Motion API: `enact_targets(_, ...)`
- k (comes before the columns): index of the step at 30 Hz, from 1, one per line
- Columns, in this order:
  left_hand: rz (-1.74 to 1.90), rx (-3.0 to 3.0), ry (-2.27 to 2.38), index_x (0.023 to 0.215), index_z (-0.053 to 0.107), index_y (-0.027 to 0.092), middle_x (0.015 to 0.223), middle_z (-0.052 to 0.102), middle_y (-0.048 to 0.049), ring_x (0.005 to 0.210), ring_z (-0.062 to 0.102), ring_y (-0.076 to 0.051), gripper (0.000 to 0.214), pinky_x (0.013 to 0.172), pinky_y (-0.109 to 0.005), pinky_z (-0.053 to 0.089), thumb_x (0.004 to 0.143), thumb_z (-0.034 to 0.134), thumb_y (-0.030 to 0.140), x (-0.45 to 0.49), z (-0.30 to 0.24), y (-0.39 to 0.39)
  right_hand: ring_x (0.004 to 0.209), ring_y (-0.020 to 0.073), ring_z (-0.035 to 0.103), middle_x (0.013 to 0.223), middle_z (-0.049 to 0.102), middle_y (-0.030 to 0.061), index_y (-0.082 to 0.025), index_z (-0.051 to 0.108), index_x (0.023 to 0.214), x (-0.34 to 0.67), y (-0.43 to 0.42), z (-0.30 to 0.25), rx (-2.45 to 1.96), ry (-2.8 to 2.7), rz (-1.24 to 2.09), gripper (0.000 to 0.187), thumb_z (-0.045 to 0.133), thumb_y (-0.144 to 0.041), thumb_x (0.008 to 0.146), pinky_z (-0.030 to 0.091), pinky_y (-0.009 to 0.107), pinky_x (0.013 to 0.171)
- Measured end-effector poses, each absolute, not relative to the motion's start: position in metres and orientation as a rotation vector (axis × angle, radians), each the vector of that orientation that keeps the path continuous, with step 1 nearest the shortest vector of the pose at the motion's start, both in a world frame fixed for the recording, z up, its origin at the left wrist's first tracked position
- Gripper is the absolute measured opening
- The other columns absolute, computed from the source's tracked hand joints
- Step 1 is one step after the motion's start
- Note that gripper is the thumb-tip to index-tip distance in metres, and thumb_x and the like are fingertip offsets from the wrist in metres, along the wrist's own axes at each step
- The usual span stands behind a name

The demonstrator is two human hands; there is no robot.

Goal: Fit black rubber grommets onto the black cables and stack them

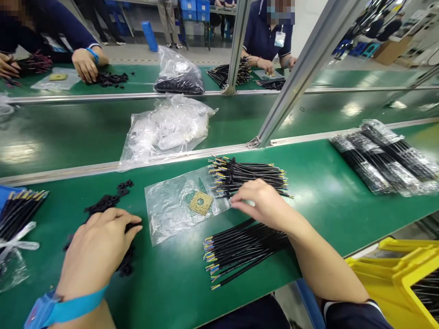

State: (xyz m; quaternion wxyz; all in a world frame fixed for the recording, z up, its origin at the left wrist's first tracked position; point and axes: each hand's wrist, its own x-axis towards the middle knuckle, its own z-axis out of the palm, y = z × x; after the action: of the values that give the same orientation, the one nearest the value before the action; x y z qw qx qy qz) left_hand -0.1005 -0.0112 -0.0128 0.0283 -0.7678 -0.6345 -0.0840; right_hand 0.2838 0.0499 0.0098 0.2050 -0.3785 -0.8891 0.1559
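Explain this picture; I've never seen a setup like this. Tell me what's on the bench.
This is one view from a camera worn on a person's head, looking down at their own bare hands. On the green workbench, the left hand rests on loose black rubber pieces, with a blue wrist strap. The right hand reaches over a clear plastic bag beside a bundle of black multi-core cables; whether it holds anything is hard to tell. More cables lie below it.

So the left hand (98,253) is curled palm-down, fingers bent forward, with a bright blue fabric wrist strap (65,307) around the wrist. The bare right forearm (318,260) reaches out of a dark navy sleeve (353,315), right hand (260,205) bunched, fingers pointing left.
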Motion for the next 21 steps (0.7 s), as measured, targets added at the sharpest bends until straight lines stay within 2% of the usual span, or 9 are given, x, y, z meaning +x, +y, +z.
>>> enact_targets(2, -0.398, -2.377, -2.003, 0.093, 0.074, 0.024, 0.099, 0.073, -0.0139, 0.090, 0.065, -0.036, 0.033, 0.076, -0.048, 0.049, 0.095, 0.046, 0.041, -0.092, -0.006, -0.010, 0.086, 0.0147, 0.067, 0.091, 0.074, 0.0012, -0.020, 0.076, 0.095, 0.278, 0.041, 0.013, -1.011, -2.698, 0.620, 0.006, 0.075, -0.024, 0.092, 0.041, 0.031, 0.083)
enact_targets(4, -0.558, -2.341, -2.111, 0.099, 0.071, 0.026, 0.102, 0.074, -0.0097, 0.092, 0.068, -0.033, 0.029, 0.079, -0.045, 0.051, 0.096, 0.050, 0.045, -0.083, 0.001, -0.010, 0.086, 0.0163, 0.067, 0.090, 0.074, 0.0015, -0.020, 0.077, 0.096, 0.270, 0.036, 0.011, -1.014, -2.849, 0.710, 0.008, 0.078, -0.024, 0.089, 0.041, 0.032, 0.084)
enact_targets(7, -0.795, -2.248, -2.262, 0.101, 0.070, 0.029, 0.100, 0.072, -0.0051, 0.082, 0.068, -0.026, 0.025, 0.074, -0.040, 0.053, 0.094, 0.056, 0.048, -0.074, 0.009, -0.011, 0.087, 0.0178, 0.067, 0.089, 0.072, 0.0022, -0.020, 0.076, 0.094, 0.258, 0.034, 0.006, -1.042, -2.982, 0.763, 0.004, 0.073, -0.021, 0.092, 0.042, 0.033, 0.087)
enact_targets(10, -0.988, -2.155, -2.326, 0.100, 0.071, 0.029, 0.100, 0.071, -0.0044, 0.082, 0.069, -0.025, 0.025, 0.078, -0.039, 0.055, 0.092, 0.060, 0.050, -0.068, 0.012, -0.011, 0.088, 0.0178, 0.066, 0.088, 0.070, 0.0029, -0.017, 0.073, 0.089, 0.251, 0.033, 0.005, -1.049, -3.022, 0.788, 0.007, 0.067, -0.015, 0.093, 0.044, 0.031, 0.087)
enact_targets(15, -1.137, -2.067, -2.378, 0.102, 0.072, 0.026, 0.101, 0.071, -0.0031, 0.087, 0.072, -0.023, 0.027, 0.086, -0.037, 0.057, 0.090, 0.065, 0.050, -0.063, 0.010, -0.008, 0.081, 0.0169, 0.064, 0.086, 0.069, 0.0027, -0.016, 0.068, 0.089, 0.251, 0.028, 0.002, -1.067, -2.949, 0.835, 0.007, 0.067, -0.009, 0.086, 0.045, 0.029, 0.079)
enact_targets(17, -1.185, -2.071, -2.358, 0.104, 0.073, 0.025, 0.103, 0.072, -0.0027, 0.088, 0.072, -0.021, 0.028, 0.086, -0.035, 0.057, 0.090, 0.067, 0.049, -0.062, 0.009, -0.007, 0.081, 0.0161, 0.064, 0.087, 0.070, 0.0024, -0.016, 0.068, 0.093, 0.251, 0.028, -0.002, -1.033, -2.849, 0.842, 0.010, 0.067, -0.008, 0.087, 0.047, 0.029, 0.079)
enact_targets(21, -1.260, -2.073, -2.330, 0.104, 0.075, 0.026, 0.104, 0.072, -0.0019, 0.086, 0.072, -0.019, 0.028, 0.085, -0.032, 0.058, 0.090, 0.068, 0.049, -0.059, 0.006, -0.008, 0.093, 0.0159, 0.064, 0.101, 0.068, 0.0051, -0.017, 0.064, 0.103, 0.246, 0.029, -0.017, -1.008, -2.519, 0.720, 0.011, 0.060, -0.011, 0.095, 0.051, 0.027, 0.084)
